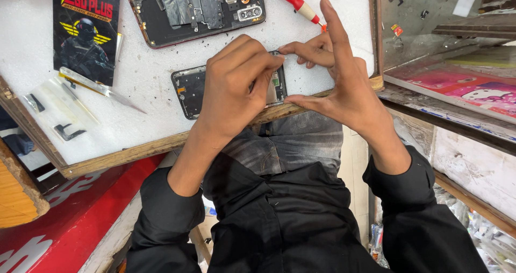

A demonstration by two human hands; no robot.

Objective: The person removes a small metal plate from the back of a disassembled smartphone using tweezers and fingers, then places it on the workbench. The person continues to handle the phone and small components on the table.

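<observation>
Black sleeves and a dark shirt fill the near foreground, grey jeans (pixel 293 144) showing below the desk edge. White foam-like mat covers the desk (pixel 156 93), wooden rim along its near side. Left hand (pixel 231 93) lies curled over the small phone frame (pixel 189 90), fingers bent and pressing on its right end, gripping it from above. Frame sits on the mat right at the near edge of the desk, dark inside with a small green part visible between the fingers. Right hand (pixel 336 74) touches the frame's right end with thumb and bent fingers pinching at the top corner, index finger stretched straight up and free. Left on the mat: clear plastic bag (pixel 54 112) with small black parts, metal tweezers (pixel 99 88) just beside it. Farther back left, black printed packet (pixel 86 31) lying flat. Farther back centre, larger opened phone (pixel 196 9) with reddish rim, boards and shields exposed, well apart from the frame. Red-handled screwdriver (pixel 293 1) lies just right of it, tip pointing toward the right hand. Far right, a glass counter (pixel 430 36) with pink printed sheets under it
</observation>
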